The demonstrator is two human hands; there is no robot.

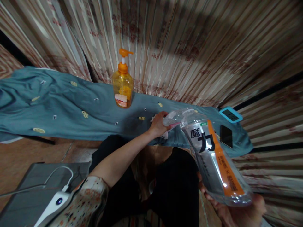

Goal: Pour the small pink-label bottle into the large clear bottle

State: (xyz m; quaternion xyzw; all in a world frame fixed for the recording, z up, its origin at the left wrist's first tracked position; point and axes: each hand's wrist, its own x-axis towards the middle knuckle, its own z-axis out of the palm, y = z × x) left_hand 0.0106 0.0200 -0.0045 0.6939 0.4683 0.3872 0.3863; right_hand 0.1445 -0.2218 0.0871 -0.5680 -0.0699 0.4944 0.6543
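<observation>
My left hand (158, 125) is closed around a small clear plastic container (175, 117) with a pink mark on its side. Its exact shape is hard to make out where it meets the large bottle. In my right hand (233, 208) is a large clear plastic bottle (208, 157) with an orange strip and black characters on its label. That bottle leans to the upper left, its top end against or just behind the small container. My right fingers wrap its base from below. Whether liquid is inside cannot be made out.
An orange pump bottle (122, 85) stands upright on the narrow table's teal cloth (99, 110). To the right lie a blue-framed digital clock (230, 114) and a dark phone (226, 136). A pleated curtain (153, 47) hangs behind. A white device with a cable (55, 203) is at lower left.
</observation>
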